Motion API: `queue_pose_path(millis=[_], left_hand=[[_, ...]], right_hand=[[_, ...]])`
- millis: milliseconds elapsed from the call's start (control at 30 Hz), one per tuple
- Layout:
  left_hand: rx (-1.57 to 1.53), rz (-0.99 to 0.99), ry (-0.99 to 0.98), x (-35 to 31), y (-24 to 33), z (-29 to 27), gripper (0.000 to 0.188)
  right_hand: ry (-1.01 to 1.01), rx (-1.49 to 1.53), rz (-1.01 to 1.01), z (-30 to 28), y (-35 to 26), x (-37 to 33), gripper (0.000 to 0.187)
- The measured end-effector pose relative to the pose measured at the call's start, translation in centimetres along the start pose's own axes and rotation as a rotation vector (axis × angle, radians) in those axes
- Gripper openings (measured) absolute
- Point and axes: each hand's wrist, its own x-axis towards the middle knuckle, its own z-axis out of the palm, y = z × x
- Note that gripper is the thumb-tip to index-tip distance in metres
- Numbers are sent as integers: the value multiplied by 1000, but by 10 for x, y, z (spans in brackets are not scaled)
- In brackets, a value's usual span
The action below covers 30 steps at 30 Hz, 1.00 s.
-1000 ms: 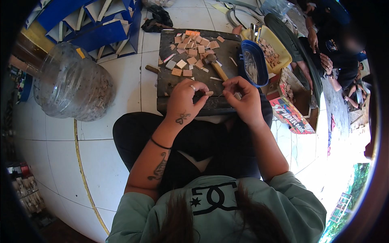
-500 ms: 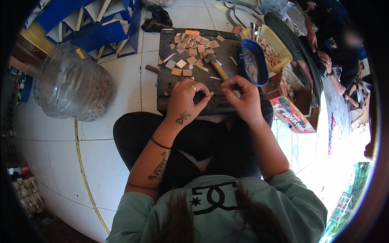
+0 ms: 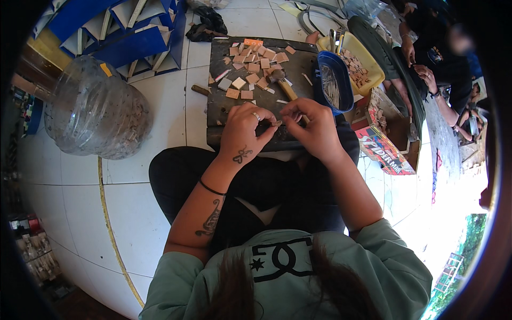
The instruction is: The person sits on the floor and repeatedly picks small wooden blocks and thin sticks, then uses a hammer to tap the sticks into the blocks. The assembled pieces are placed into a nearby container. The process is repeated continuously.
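Between the thumb and forefinger of my left hand (image 3: 246, 127) is a small wooden piece (image 3: 277, 123). My right hand (image 3: 314, 125) has come up beside it, its fingers pinched together close to the piece's edge; what they hold, if anything, is too small to make out. Both hands are over the near edge of a low dark work table (image 3: 224, 114). Just beyond them a hammer (image 3: 288, 90) lies on the table, its handle partly behind my right hand. Several square wooden tiles (image 3: 254, 68) are heaped toward the far left of the table.
Right of the table stand a blue oval tub (image 3: 347, 98) of thin metal pins, a yellow basin (image 3: 377, 69) of wooden bits and a printed cardboard box (image 3: 381, 152). A big clear plastic jug (image 3: 98, 112) lies at left, near blue racks (image 3: 128, 48). Another person (image 3: 440, 69) sits at right.
My right hand has moved left, bringing its pinched fingers up to the wooden piece. My left hand stays nearly still, and the tiles and hammer have not moved.
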Motion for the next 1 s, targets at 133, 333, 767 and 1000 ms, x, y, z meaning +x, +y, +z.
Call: queue_pose_path(millis=[133,333,767,1000], left_hand=[[-10,10,6,0,-2,1,14],[-5,8,-1,0,-1,1,15],[-145,-2,65,3,1,11,6],[-171,-40,62,2,4,15,9]], right_hand=[[-26,-34,-17,0,-4,3,12],[-100,-152,-96,-1,-9,11,12],[27,-523,73,-16,-6,-22,54],[-102,-633,264,-27,10,-67,51]])
